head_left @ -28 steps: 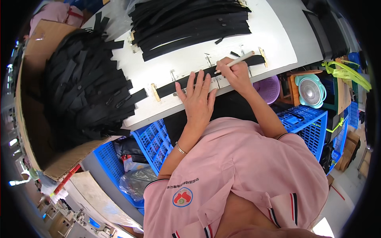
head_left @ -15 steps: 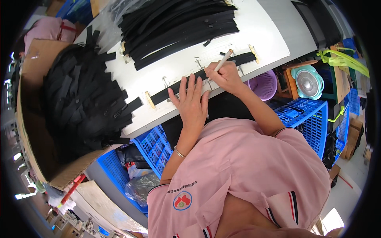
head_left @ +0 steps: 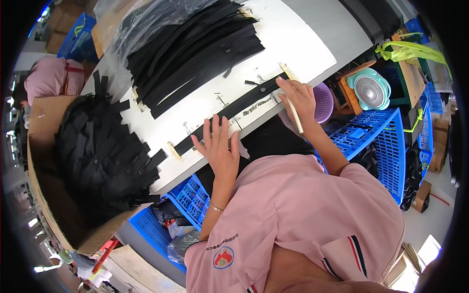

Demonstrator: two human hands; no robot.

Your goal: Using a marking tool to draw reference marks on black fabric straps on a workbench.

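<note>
A single black fabric strip (head_left: 239, 103) lies along the near edge of a white board (head_left: 298, 41), running between two small yellowish tape pieces. My left hand (head_left: 220, 149) rests flat with fingers spread over the strip's left part. At the strip's right end, the fingertips of my right hand (head_left: 303, 100) touch the fabric. That hand also holds a slim white pen (head_left: 295, 117), tilted back toward me and off the strip. Dark marks and smudges show on the board beside the strip. Farther back lies a pile of similar black strips (head_left: 195, 56).
A cardboard box (head_left: 44, 122) heaped with black strips stands at the left. Clear plastic (head_left: 129, 24) lies by the far pile. Below the table edge are blue crates (head_left: 391, 156), a purple basket (head_left: 323, 102) and a teal fan (head_left: 370, 89). Another person in pink (head_left: 51, 78) is at far left.
My right hand has moved to the strip's right end, and the pen has swung from pointing up and away to pointing back toward me. My left hand stays on the strip; the view has shifted.
</note>
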